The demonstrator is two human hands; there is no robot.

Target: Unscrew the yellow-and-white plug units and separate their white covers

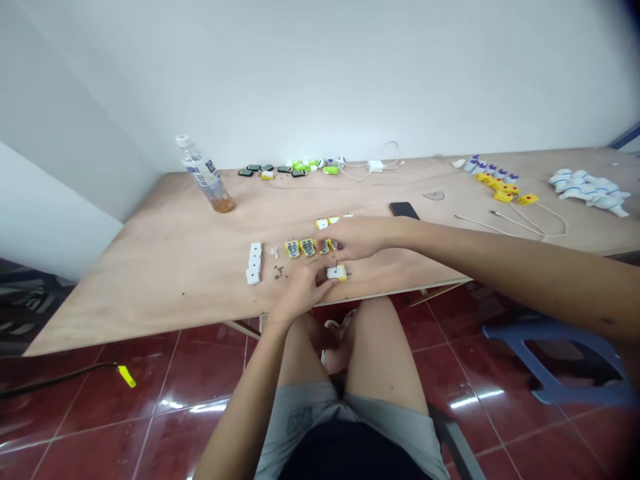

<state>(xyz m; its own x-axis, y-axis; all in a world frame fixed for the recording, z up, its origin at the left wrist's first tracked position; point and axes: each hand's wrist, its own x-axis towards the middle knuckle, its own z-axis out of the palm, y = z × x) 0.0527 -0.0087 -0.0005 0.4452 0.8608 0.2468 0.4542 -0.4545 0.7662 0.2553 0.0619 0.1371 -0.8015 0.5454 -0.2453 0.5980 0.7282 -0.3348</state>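
Right fingers point(326, 235) hid most of the grip of the thin tool point(336, 266) and part of the yellow-grey piece point(324, 248) beside them. Left fingers point(327, 287) covered one end of the white block point(337, 273). Brown bits point(279, 272), left of these: too small to identify.

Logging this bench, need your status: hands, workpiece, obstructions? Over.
Left hand on white-and-yellow block. Right hand above, gripping slim tool, shaft down at block. Small dark pieces loose beside left hand, off the block.

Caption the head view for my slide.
Left hand steadies a white-and-yellow block while right hand holds what looks like a screwdriver.
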